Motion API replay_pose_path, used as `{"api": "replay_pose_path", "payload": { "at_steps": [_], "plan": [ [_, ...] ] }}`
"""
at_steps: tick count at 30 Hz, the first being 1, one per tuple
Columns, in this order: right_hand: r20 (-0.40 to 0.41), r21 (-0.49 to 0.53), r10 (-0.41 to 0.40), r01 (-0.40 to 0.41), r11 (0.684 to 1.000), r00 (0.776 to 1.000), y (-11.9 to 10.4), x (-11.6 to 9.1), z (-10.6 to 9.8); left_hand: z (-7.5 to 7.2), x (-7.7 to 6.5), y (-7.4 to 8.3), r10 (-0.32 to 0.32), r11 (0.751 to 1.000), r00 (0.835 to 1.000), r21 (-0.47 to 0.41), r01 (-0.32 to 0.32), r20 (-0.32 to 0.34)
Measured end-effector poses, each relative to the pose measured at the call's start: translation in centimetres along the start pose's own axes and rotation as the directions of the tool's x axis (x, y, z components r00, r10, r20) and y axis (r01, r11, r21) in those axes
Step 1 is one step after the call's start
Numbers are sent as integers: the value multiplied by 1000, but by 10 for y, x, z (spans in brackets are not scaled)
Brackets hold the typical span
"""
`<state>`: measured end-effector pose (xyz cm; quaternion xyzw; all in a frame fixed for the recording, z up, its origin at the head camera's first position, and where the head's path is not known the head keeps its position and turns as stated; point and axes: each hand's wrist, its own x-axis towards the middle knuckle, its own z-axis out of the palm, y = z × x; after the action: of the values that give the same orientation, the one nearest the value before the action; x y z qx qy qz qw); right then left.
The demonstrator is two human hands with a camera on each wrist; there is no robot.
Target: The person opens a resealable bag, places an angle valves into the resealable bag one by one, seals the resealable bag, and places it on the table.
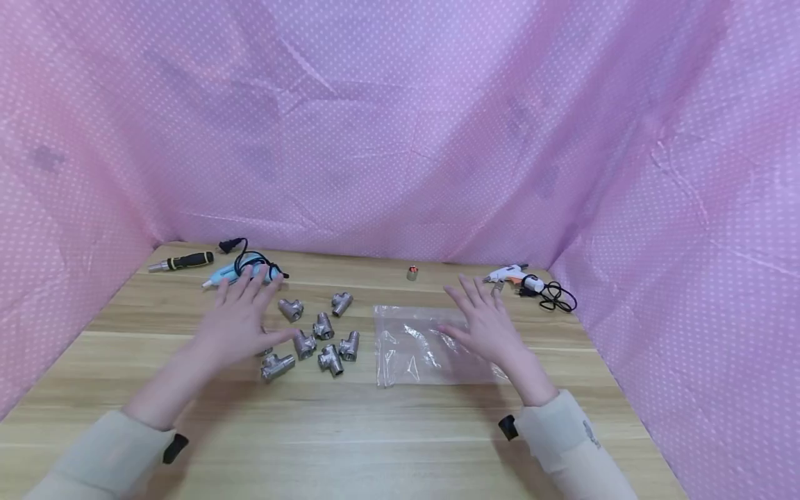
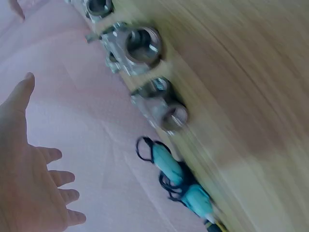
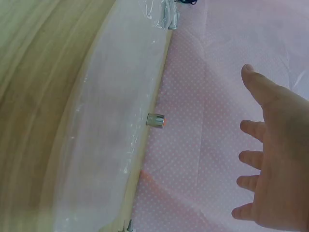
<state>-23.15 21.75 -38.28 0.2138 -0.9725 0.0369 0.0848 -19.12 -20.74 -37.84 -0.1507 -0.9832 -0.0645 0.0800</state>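
Observation:
My left hand [image 1: 234,330] hovers with fingers spread at the left of the table, holding nothing. Beside and partly beneath it in the head view lie several metal tee pipe fittings [image 1: 329,359], loosely grouped; one is mostly hidden by the hand. In the left wrist view, fittings [image 2: 161,106] line up past the spread fingers. My right hand [image 1: 490,326], fingers also spread and holding nothing, is over the right part of a flat clear plastic bag [image 1: 406,347]. The right wrist view shows that bag [image 3: 106,121] lying left of the hand.
Along the back stand or lie a black-and-yellow screwdriver handle [image 1: 190,260], a light-blue corded tool [image 1: 228,273], a small metal cylinder [image 1: 412,273] with a red top, and a white glue gun [image 1: 506,273] with a black cord. Pink dotted cloth [image 1: 375,139] encloses the table [image 1: 350,444].

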Motion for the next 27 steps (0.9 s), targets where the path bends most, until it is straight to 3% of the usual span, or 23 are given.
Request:
{"api": "replay_pose_path", "payload": {
  "at_steps": [5,11,16,22,27],
  "plan": [
    [-13,1,-70,70,998,997,-6,9,-3,3,5,21,53,999,998,-5,-53,17],
    [-12,25,-179,179,983,984,-14,20,-2,16,4,52,121,993,993,-12,-121,-5],
    [19,73,-267,265,961,963,-23,31,0,29,-2,78,152,984,988,-91,-155,-40],
    [63,122,-403,394,911,913,-32,48,10,42,-8,104,113,952,994,-284,-112,-12],
    [121,180,-528,504,844,841,-35,61,24,52,-13,122,50,884,997,-467,-20,52]
  ]
}}
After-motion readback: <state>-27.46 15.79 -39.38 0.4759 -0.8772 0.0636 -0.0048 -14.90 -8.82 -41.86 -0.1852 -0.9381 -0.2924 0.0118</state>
